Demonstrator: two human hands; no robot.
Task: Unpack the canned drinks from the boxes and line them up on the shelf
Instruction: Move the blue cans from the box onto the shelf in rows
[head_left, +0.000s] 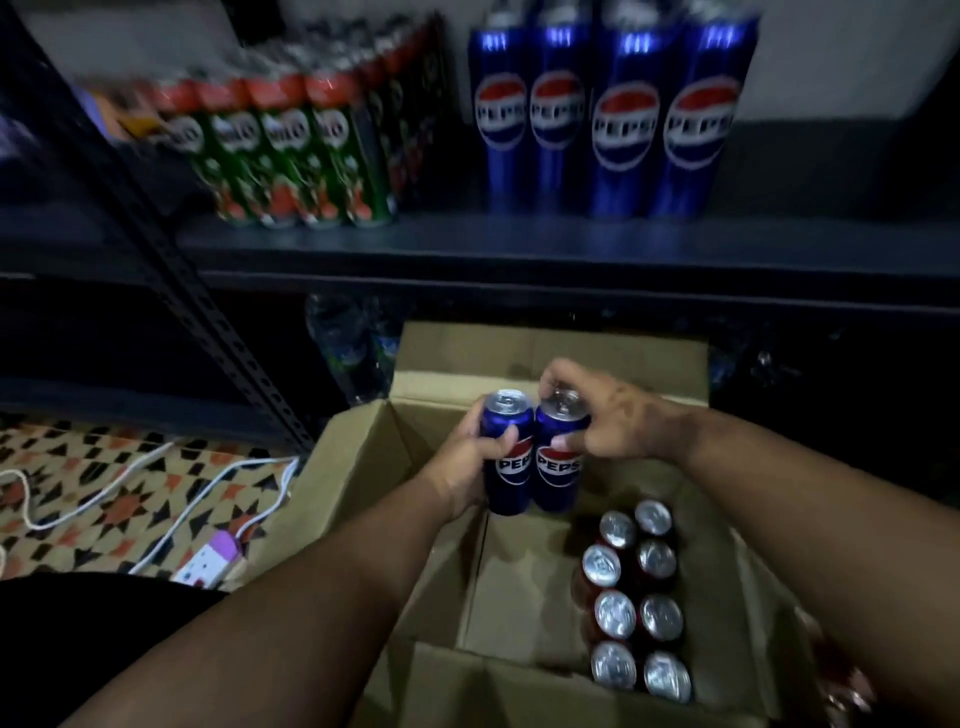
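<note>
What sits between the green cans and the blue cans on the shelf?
Head view: a dark pack of cans stands between the green cans and the blue cans.

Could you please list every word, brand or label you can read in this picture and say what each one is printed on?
"PEPSI": on each of the four blue cans on the shelf.
"PEPS", last letter out of sight: on the blue can in the left hand and on the blue can in the right hand.
Roughly "MILO", blurred: on the green cans on the shelf.
Cans in the box: only tops show, no text readable.
</note>
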